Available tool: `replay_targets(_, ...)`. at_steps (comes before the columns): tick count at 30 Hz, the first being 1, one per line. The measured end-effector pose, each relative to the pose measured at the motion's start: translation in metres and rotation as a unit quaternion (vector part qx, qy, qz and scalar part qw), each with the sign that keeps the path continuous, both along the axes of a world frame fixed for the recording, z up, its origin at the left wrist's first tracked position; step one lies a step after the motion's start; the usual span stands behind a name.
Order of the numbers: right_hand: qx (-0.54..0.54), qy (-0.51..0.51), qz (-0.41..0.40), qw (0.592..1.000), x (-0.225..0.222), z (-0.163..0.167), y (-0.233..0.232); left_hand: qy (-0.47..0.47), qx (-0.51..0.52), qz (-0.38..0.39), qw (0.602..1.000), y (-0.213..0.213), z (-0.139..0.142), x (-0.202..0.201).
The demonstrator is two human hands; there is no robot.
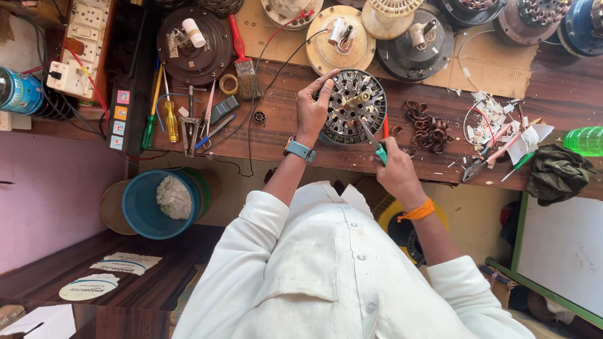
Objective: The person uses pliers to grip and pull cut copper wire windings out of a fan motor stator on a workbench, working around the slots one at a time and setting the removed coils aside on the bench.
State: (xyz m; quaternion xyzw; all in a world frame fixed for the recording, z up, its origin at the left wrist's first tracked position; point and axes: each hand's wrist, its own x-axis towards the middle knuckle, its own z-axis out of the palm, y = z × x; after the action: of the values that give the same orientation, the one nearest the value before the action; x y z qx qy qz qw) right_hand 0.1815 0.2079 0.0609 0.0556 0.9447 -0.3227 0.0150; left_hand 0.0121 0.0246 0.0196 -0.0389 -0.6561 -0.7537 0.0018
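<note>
A round metal fan stator [352, 107] with slots and a brass shaft lies on the wooden workbench [282, 135]. My left hand [312, 108] grips its left rim and steadies it. My right hand [396, 169] holds a green-handled tool [375, 143], whose metal tip points into the stator's slots near the centre. A blue watch sits on my left wrist, an orange thread band on my right. A heap of removed copper coils [429, 129] lies just right of the stator.
Several fan motor parts [193, 44] line the back of the bench. Screwdrivers [170, 116], pliers [191, 125], a brush [246, 69] and tape lie left. Cutters [480, 164], paper scraps, a dark cloth [556, 172] and a green bottle [585, 140] lie right. A blue bucket [157, 204] stands below.
</note>
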Motion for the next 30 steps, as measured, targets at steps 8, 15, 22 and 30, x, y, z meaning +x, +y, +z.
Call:
replay_targets(8,-0.106,0.192,-0.015,0.976,-0.012,-0.067,-0.019,-0.017,-0.02,0.006,1.0,0.0,-0.001,-0.005)
replay_targets(15,-0.235,0.17,-0.158,0.944,0.023,-0.096,0.018,0.009,-0.01,0.024,1.0,0.002,0.002,0.004)
replay_targets(22,0.044,0.006,-0.266,0.963,0.053,-0.107,0.13,-0.058,0.103,0.03,0.993,0.002,0.0,0.024)
replay_targets(30,-0.15,0.053,-0.305,0.939,0.051,-0.025,0.108,-0.088,0.045,-0.127,0.987,-0.014,-0.001,-0.015)
